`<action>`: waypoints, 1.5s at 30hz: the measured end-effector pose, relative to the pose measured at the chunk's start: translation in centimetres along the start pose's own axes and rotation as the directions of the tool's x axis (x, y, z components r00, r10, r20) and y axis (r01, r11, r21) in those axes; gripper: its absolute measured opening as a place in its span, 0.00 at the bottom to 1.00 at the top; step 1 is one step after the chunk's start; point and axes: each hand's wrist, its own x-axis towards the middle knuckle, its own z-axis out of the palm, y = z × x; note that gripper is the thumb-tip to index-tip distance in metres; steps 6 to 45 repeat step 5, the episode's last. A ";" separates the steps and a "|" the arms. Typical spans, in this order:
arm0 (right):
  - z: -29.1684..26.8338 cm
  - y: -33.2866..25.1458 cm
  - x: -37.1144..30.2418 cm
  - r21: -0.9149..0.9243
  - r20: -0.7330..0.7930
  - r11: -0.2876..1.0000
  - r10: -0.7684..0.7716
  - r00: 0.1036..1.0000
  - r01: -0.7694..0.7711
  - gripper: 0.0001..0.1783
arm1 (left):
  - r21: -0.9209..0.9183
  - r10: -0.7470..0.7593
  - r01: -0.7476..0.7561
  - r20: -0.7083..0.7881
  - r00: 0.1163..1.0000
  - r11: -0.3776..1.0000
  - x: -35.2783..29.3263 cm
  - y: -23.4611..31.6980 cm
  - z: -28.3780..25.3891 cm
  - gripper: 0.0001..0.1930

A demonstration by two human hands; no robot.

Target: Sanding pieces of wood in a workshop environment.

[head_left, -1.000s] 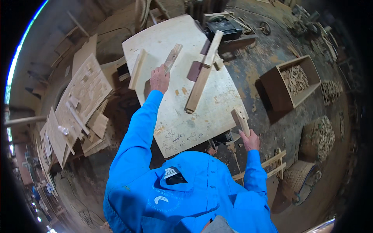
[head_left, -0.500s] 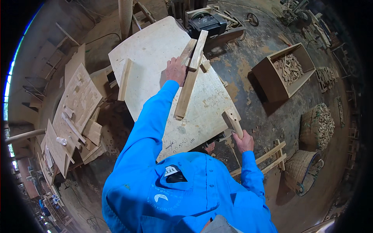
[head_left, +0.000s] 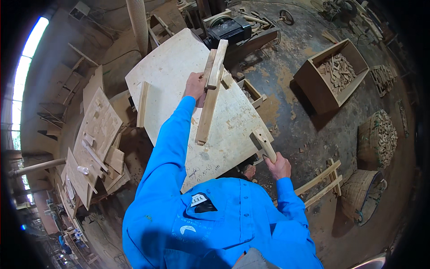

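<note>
My left hand (head_left: 195, 85) is closed at the left edge of a short wooden strip (head_left: 209, 67) on a pale tabletop (head_left: 165, 67). A lighter wooden piece (head_left: 218, 62) lies right beside that strip. Under their near end runs a longer wooden bar (head_left: 207, 119), slanting toward me. At the table's near right corner my right hand (head_left: 280, 166) is wrapped round a rounded wooden handle (head_left: 267, 149). The handle's far end meets a block-like wooden part; whether it is fixed to the table I cannot tell.
Another wooden strip (head_left: 143, 104) lies on the table's left side. Behind the table stands a black motor (head_left: 229, 31). To the right are a box of wood offcuts (head_left: 313, 85), a full basket (head_left: 369, 139), a tipped basket (head_left: 354, 197) and a wooden frame (head_left: 320, 181). Boards (head_left: 96, 130) lean at left.
The short strip and the lighter piece, apart at their far ends before, now lie close together. My left hand has shifted to the strip's left edge, fingers more curled. The view has shifted slightly.
</note>
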 end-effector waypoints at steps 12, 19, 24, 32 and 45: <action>-0.2 0.4 0.3 -0.057 0.117 0.997 0.054 0.992 -0.048 0.31 | 0.071 -0.083 0.086 -0.037 0.996 0.994 0.8 -0.4 0.6 0.19; -0.2 0.4 0.3 -0.057 0.117 0.997 0.054 0.992 -0.048 0.31 | 0.071 -0.083 0.086 -0.037 0.996 0.994 0.8 -0.4 0.6 0.19; -0.2 0.4 0.3 -0.057 0.117 0.997 0.054 0.992 -0.048 0.31 | 0.071 -0.083 0.086 -0.037 0.996 0.994 0.8 -0.4 0.6 0.19; -0.2 0.4 0.3 -0.057 0.117 0.997 0.054 0.992 -0.048 0.31 | 0.071 -0.083 0.086 -0.037 0.996 0.994 0.8 -0.4 0.6 0.19; -0.2 0.4 0.3 -0.057 0.117 0.997 0.054 0.992 -0.048 0.31 | 0.071 -0.083 0.086 -0.037 0.996 0.994 0.8 -0.4 0.6 0.19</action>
